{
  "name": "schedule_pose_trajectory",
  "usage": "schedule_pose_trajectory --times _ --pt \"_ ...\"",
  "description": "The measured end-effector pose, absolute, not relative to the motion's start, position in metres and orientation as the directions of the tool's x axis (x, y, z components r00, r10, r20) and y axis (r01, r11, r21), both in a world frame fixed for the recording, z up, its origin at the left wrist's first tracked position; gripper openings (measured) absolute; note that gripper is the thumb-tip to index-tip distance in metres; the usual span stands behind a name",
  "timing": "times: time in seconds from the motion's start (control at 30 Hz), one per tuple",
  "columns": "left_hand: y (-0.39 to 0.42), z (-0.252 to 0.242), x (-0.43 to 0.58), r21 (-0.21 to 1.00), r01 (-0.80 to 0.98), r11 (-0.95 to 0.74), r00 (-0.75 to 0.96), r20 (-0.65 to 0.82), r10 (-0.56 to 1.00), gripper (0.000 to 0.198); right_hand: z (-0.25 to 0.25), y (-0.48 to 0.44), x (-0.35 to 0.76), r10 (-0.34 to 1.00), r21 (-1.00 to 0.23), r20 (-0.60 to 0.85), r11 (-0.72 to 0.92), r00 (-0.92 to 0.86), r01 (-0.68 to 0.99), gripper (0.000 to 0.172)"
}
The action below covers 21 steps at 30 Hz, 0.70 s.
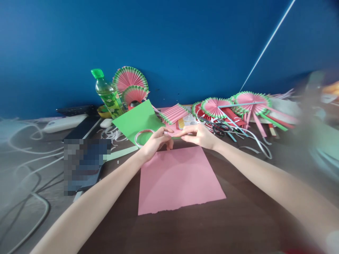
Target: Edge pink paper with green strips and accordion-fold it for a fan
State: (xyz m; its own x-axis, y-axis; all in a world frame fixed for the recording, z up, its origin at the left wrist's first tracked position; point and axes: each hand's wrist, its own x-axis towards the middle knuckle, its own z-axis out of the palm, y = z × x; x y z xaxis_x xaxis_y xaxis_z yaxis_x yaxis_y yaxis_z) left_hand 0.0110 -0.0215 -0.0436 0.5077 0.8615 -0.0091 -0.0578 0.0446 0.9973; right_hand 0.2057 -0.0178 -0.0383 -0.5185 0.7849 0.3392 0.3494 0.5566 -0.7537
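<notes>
**Pink sheet lies on a dark table below two meeting hands**

Around the pink sheet (181, 183) as the dial's centre, the brown table (212, 229) is crowded on its far side, and a blue wall (172, 46) rises beyond at 12 o'clock. The sheet's ragged edge faces 6 o'clock. A green sheet (139, 121), a tape roll (137, 138) and a green-capped bottle (109, 100) stand or lie toward 11; a pleated pink piece (174, 113) sits at 12; scissors (221, 129) and a round pleated fan (212, 106) lie toward 1.

Both arms reach forward from 8 and 4 o'clock. The left hand (158, 141) is at 11, the right hand (200, 136) at 1, fingers bent, tips close together over the sheet's far edge. Whether either hand is pinching paper cannot be told.
</notes>
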Motion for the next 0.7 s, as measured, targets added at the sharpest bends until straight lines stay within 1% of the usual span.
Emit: schedule_pose_trajectory --times 0.2,0.33,0.43,0.53,0.63,0.7 --pt "-0.019 -0.045 0.01 0.995 -0.08 0.055 0.51 -0.007 0.86 0.02 -0.039 -0.018 0.206 0.769 -0.73 0.329 0.575 -0.548 0.368 0.024" --pt "-0.017 -0.046 0.008 0.994 -0.103 0.041 0.506 0.017 0.862 0.021 -0.039 -0.016 0.208 0.779 -0.789 0.281 0.52 -0.56 0.327 0.025" --pt "-0.017 -0.047 0.008 0.996 -0.093 -0.011 0.51 0.057 0.858 0.022 -0.039 -0.014 0.21 0.798 -0.834 0.248 0.464 -0.549 0.298 0.03" --pt "-0.016 -0.048 0.008 0.994 0.009 -0.111 0.508 0.091 0.856 0.024 -0.038 -0.013 0.212 0.806 -0.838 0.229 0.449 -0.546 0.312 0.034" --pt "-0.015 -0.047 0.008 0.956 0.203 -0.211 0.479 0.091 0.873 0.019 -0.036 -0.011 0.214 0.816 -0.829 0.188 0.43 -0.546 0.358 0.029" --pt "-0.015 -0.046 0.008 0.914 0.323 -0.245 0.455 0.076 0.887 0.015 -0.034 -0.009 0.218 0.828 -0.82 0.17 0.42 -0.534 0.389 0.026"
